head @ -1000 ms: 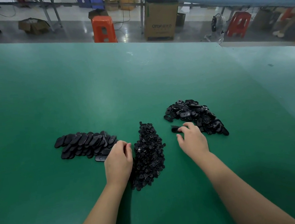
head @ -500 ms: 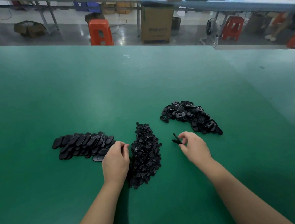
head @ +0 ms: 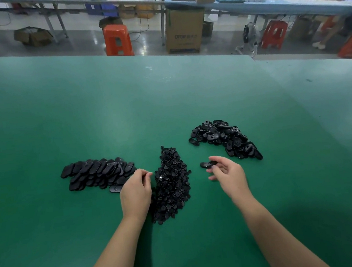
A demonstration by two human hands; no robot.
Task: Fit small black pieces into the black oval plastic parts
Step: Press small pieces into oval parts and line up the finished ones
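Right hand (head: 228, 174) pinches one black oval part (head: 207, 164); left hand (head: 136, 191) curls at the pile of small black pieces (head: 171, 183).

Both forearms reach forward over the green table (head: 102, 111), palms down. The right fingers are loosely spread, holding the oval part just above the table, between the middle pile and the loose heap of oval parts (head: 226, 139) at right. Whether the left fingertips grip a piece I cannot tell. Three heaps in all; a neater stack of ovals (head: 98, 171) lies at left.
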